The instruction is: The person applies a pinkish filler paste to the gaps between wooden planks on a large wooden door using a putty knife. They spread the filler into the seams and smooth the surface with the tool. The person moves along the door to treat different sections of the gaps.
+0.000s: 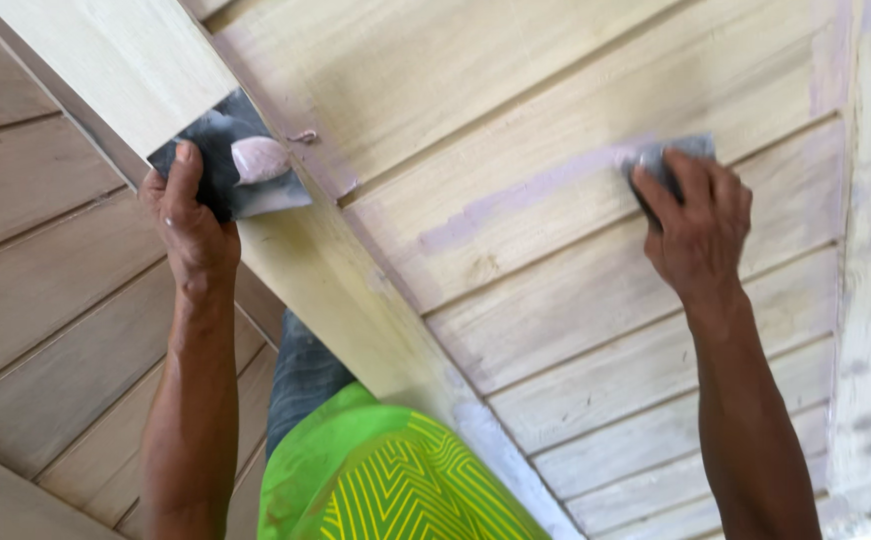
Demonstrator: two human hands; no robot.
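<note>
Left hand (191, 225): gripping a flat dark plate (224, 165), thumb on top, fingers underneath, holding it against the edge of the frame rail. Definitely clamped on it.

Plate: thin, roughly square, dark grey and smeared, with a pale pinkish blob of filler (259, 159) sitting on its top face. Looks soft and putty-like, smooth rounded lump.

Right hand (698, 225): well apart from the left one, fingers curled tight over a small grey scraper (674, 158), pressing its blade flat onto the wood.

Filler streak (516, 198): a lilac-grey smear running along a board seam, leading right up to the scraper. Thin and matte, wood grain shows through in spots.

Wood panel (576, 300): pale yellowish boards laid edge to edge with grooves between them, bare and unfinished, a bit chalky. More faded purple patches near the right upright.

Frame rail (326, 270): thick, squared, light-coloured timber crossing diagonally.

Small metal hook (303, 135): tiny, on the board just beside the plate.

Floor (46, 300): greyish-brown planks, worn-looking.

Clothing: bright green patterned fabric (386, 480) at the bottom.
</note>
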